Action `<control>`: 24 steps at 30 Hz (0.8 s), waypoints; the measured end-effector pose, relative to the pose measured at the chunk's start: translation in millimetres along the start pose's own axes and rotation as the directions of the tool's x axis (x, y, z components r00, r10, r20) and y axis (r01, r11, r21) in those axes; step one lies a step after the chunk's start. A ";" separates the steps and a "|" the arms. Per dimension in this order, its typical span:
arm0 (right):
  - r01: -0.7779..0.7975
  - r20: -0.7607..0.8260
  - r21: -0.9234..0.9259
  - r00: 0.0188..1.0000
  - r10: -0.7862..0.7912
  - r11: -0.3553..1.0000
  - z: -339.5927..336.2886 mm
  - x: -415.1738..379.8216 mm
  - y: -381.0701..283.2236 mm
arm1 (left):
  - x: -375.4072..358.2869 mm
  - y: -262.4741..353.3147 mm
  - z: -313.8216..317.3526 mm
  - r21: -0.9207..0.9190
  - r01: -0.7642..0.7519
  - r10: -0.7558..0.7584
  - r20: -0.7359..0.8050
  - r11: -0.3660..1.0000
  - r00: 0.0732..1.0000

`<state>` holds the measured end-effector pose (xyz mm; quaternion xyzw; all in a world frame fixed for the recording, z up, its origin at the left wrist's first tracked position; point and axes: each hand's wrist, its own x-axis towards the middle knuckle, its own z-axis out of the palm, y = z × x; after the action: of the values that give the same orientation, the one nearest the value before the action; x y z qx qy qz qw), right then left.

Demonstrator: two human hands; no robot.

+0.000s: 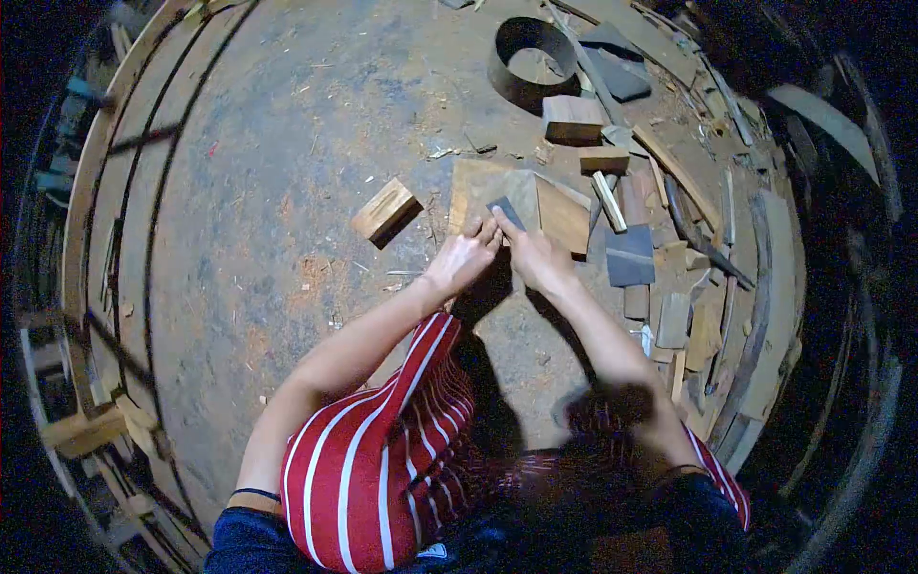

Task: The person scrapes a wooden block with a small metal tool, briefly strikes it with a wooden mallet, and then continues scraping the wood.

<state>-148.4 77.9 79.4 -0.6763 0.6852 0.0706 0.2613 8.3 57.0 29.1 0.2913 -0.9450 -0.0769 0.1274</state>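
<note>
Dusty floor [277, 124], dark at the edges, lies all around, with wood chips scattered over it. A small dark flat piece [513, 213] is in the middle, right where the two hands meet. The right hand [540, 258] has one finger stretched onto it. The left hand [466, 258] is close beside, its fingers bent in. I cannot tell how tightly either one holds it. Just past the hands are a light wood board [470, 187] and a tan board [561, 212]. A wood block [386, 212] sits by itself to the left. Farther up is a round dark ring [509, 86], and wood scraps [706, 330] fill the right side. Red striped cloth [368, 478] covers the person's knee.
</note>
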 end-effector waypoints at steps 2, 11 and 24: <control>-0.014 -0.049 0.004 0.999 0.014 1.000 2.3 19.0 0.9 | 2.9 5.8 -4.6 0.019 -0.007 0.006 0.031 1.000 0.999; 0.046 -0.112 0.012 0.993 -0.044 0.999 0.1 27.7 3.2 | 4.2 2.5 -3.4 -0.003 0.070 -0.070 0.109 0.998 0.992; 0.116 -0.156 -0.012 0.981 -0.116 0.993 3.4 32.4 -4.3 | 0.7 0.4 4.0 0.014 0.077 -0.079 0.148 0.997 0.986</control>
<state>-141.7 50.3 62.9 -0.7188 0.6629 0.0027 0.2094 6.4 57.2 25.5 0.3221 -0.9400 -0.0992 0.0525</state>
